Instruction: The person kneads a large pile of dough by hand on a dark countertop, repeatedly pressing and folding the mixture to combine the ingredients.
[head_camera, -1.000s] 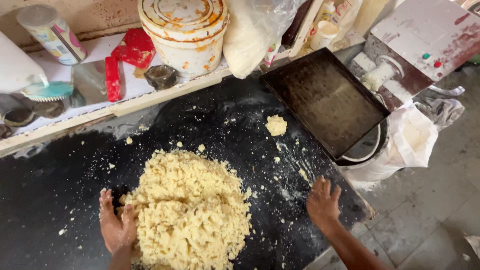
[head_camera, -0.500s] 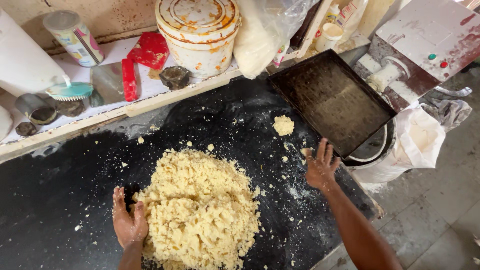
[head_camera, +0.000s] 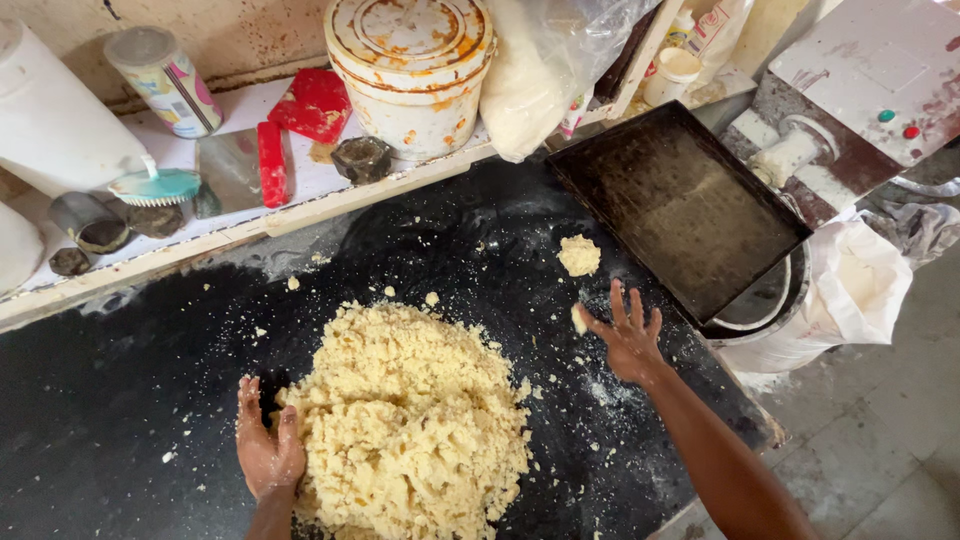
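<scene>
A big heap of pale yellow crumbly dough lies on a black counter. My left hand presses flat against the heap's left side, fingers together and dusted with crumbs. My right hand is spread palm down on the counter to the right of the heap, its thumb touching a small bit of dough. A separate small lump of dough sits just beyond that hand, near the corner of a dark baking tray.
A shelf behind the counter holds a white lidded bucket, a plastic bag of flour, a red-handled scraper, a tin and a teal brush. A white sack stands on the floor at right.
My right hand has slid up the counter away from its front edge toward the small dough lump. My left hand stays against the heap's left side.
</scene>
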